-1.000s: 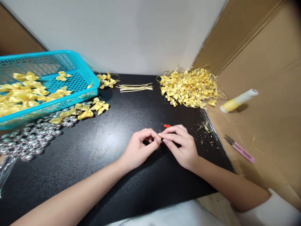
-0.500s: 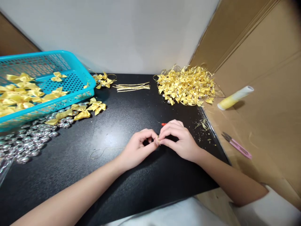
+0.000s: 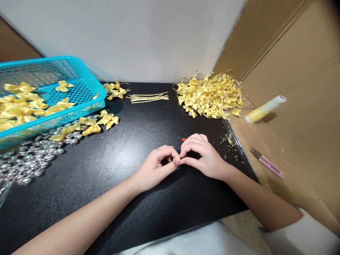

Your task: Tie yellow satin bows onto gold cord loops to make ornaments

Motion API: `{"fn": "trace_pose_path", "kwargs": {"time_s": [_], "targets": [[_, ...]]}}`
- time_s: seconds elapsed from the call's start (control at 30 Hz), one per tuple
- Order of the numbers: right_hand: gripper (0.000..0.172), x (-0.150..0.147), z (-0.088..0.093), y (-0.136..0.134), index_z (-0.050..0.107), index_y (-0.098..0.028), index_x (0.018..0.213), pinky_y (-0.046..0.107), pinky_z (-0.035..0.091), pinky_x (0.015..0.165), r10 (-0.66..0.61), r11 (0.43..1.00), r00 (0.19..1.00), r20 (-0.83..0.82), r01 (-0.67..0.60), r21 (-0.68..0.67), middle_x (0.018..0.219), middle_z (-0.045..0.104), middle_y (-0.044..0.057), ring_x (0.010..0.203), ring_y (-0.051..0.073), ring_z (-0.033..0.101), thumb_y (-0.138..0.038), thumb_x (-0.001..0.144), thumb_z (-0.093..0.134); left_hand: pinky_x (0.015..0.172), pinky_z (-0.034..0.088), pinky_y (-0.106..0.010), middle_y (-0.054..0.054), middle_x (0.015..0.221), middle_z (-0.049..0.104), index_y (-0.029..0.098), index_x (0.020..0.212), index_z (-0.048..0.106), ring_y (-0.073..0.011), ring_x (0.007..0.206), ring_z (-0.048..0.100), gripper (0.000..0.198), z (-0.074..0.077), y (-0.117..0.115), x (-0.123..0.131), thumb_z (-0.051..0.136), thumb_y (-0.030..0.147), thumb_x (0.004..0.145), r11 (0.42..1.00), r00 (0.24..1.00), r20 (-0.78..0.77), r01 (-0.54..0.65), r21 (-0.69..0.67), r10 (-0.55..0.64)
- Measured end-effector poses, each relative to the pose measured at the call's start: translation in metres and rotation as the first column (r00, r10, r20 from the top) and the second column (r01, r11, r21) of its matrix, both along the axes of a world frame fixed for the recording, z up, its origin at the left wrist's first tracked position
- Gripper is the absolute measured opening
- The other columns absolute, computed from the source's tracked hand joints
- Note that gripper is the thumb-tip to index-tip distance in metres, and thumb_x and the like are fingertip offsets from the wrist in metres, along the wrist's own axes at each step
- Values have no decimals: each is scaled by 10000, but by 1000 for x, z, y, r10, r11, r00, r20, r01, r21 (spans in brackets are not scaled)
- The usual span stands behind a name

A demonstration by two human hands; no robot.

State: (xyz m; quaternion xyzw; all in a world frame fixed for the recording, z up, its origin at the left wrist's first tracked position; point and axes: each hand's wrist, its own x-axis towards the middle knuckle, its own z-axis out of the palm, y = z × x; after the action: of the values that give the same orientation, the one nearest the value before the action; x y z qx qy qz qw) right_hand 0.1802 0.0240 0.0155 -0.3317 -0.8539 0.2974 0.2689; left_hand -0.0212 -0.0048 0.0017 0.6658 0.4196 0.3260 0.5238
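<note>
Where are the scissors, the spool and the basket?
scissors (image 3: 271,166): head view, on the pink handle.
spool (image 3: 265,109): head view, on the middle of the tube.
basket (image 3: 79,111): head view, on the front wall, near its right end.

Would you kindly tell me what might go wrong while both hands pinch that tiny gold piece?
The small gold piece is pinched only by the fingertips of the left hand and right hand; it may slip onto the black table. The loose gold thread near the left forearm might get swept away. The silver beads lie loose and could roll.
</note>
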Motion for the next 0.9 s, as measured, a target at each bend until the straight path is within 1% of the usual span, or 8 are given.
{"fn": "trace_pose_path", "kwargs": {"time_s": [0.13,0.27,0.37,0.47,0.57,0.67,0.8,0.9], "targets": [[97,1,0,0,623,-224,835,379,304,899,1,1000,1000,6,-1,9,887,687,-4,940,186,566,-273,871,698,709,364,-276,14,706,576,186,704,596,-145,732,493,155,1,-1,0,547,240,840,1000,1000,-4,-4,-4,4],[106,1,-1,1,630,-228,831,383,298,901,21,1000,999,28,-21,-2,894,694,3,948,191,567,-303,883,684,711,360,-276,18,694,572,187,685,578,-146,732,487,161,1,0,1,540,239,833,1000,1000,-26,9,0,-9],[128,0,-1,1,617,-221,811,376,292,897,47,999,998,40,-46,-26,886,694,-3,937,183,569,-302,883,685,720,360,-283,18,694,566,187,680,570,-146,727,478,186,1,1,0,535,265,845,999,997,-72,36,2,-36],[131,-1,1,0,593,-214,799,373,279,915,73,996,996,58,-71,-47,881,688,-8,936,177,564,-262,900,660,730,366,-288,18,705,563,186,698,579,-144,719,478,199,1,2,-1,523,283,862,998,993,-100,60,0,-60],[128,0,4,0,571,-211,805,377,273,938,92,993,992,86,-85,-85,892,676,-3,940,175,555,-233,923,618,731,371,-287,22,705,558,186,706,578,-139,710,480,187,2,3,-2,519,270,863,997,992,-107,72,9,-71],[135,2,6,0,558,-209,815,378,289,938,115,984,989,98,-99,-148,893,659,8,942,178,550,-250,940,587,734,374,-285,28,690,548,185,697,570,-136,704,478,160,2,2,-1,530,235,843,997,990,-123,74,28,-70],[129,5,6,2,550,-208,830,377,312,951,119,976,991,63,-106,-191,908,635,12,954,175,548,-255,948,572,716,392,-275,20,700,562,183,706,567,-137,710,492,129,2,0,-1,523,203,825,999,996,-86,35,31,-32],[128,6,5,2,547,-213,833,388,317,974,114,975,993,43,-103,-197,931,632,13,959,176,549,-255,953,560,711,415,-267,5,772,599,181,831,613,-141,740,513,63,3,0,-1,563,206,803,999,999,-46,-16,41,18]]}}
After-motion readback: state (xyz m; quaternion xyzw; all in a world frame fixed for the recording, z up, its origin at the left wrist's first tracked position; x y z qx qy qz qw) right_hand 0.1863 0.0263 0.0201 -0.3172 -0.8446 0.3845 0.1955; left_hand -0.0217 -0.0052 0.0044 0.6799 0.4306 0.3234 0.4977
